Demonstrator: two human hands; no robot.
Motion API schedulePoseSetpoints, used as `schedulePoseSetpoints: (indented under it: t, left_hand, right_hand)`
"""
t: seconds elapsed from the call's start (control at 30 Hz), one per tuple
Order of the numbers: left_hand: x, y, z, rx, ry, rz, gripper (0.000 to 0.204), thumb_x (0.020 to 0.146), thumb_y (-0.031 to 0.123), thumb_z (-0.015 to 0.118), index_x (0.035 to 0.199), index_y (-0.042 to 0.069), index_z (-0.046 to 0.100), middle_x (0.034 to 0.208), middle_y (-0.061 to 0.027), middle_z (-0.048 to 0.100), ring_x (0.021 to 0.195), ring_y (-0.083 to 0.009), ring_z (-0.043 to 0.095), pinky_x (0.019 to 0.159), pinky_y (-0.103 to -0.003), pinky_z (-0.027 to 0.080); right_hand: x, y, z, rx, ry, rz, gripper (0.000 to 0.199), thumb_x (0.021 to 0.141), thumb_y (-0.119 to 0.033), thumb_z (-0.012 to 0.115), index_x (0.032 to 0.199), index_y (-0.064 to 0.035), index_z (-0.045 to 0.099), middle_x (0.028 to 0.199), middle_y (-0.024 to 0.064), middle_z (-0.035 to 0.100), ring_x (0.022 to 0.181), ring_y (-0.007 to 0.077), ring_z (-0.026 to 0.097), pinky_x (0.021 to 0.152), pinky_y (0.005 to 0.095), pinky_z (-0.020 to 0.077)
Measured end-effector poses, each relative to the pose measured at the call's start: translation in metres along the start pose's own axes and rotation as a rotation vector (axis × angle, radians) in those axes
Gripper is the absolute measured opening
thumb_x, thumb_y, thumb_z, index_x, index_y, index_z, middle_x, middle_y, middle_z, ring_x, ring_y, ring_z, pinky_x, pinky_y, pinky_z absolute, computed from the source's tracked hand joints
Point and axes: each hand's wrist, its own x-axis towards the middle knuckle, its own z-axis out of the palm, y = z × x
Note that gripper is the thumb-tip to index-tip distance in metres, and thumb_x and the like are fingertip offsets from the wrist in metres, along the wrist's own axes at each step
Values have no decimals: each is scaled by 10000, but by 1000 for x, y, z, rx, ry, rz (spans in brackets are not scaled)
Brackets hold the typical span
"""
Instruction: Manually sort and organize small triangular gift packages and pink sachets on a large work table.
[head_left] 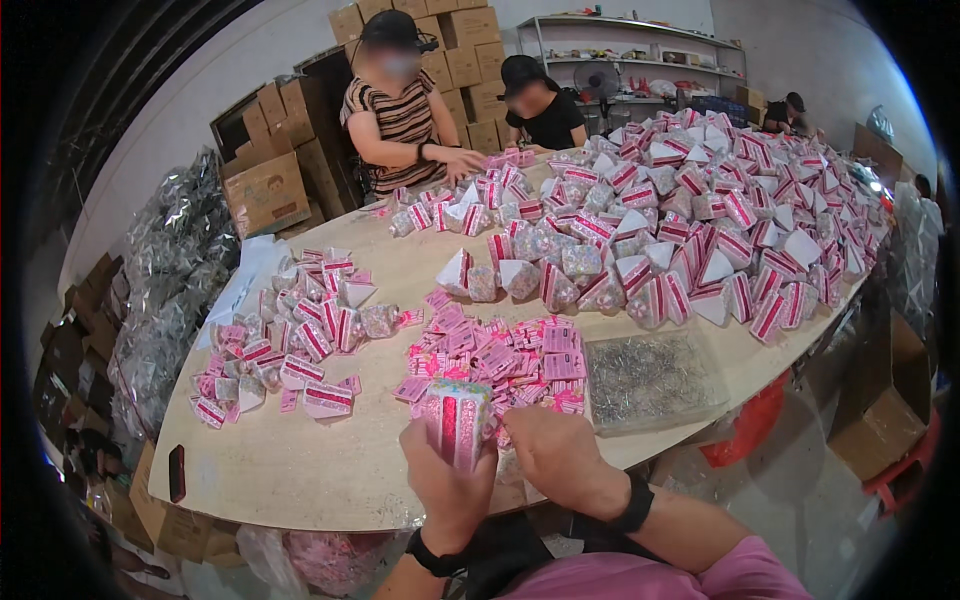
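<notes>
Near the table's front edge my left hand [447,490] is closed round a cake-slice-shaped piece [458,420], with pink and dark pink stripes and a patterned pastel top. My right hand [555,448] is beside it, fingers curled together at the piece's right side; what they pinch is hidden. Just beyond both hands spreads a heap of small pink printed cards [500,350]. To its right, a clear shallow tray [715,400] holds many thin metal pins or clips, too small to tell which.
A large mound of similar pieces [690,210] covers the table's far right. A smaller pile [310,330] is at the left, near a dark phone [177,473]. Two people work across the table [290,470]. An open carton [880,400] stands at the right.
</notes>
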Motion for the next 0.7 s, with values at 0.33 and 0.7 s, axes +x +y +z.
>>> schedulePoseSetpoints:
  t: [0.33,0.7]
  left_hand:
    - [-1,-2,0,54,-26,12,628,627,35,754,1157,-34,424,1000,-184,502,877,-319,557,783,-361,451]
    - [-1,-7,3,-8,-49,-60,607,634,24,740,1151,-33,427,1004,-168,498,903,-286,547,810,-347,443]
  right_hand:
    - [16,18,0,651,-194,399,107,819,-90,549,806,-5,614,695,167,584,576,284,548,491,351,418]
    - [6,6,8,-37,-10,-60,106,839,-93,514,804,-1,554,734,183,568,617,327,563,532,386,431]
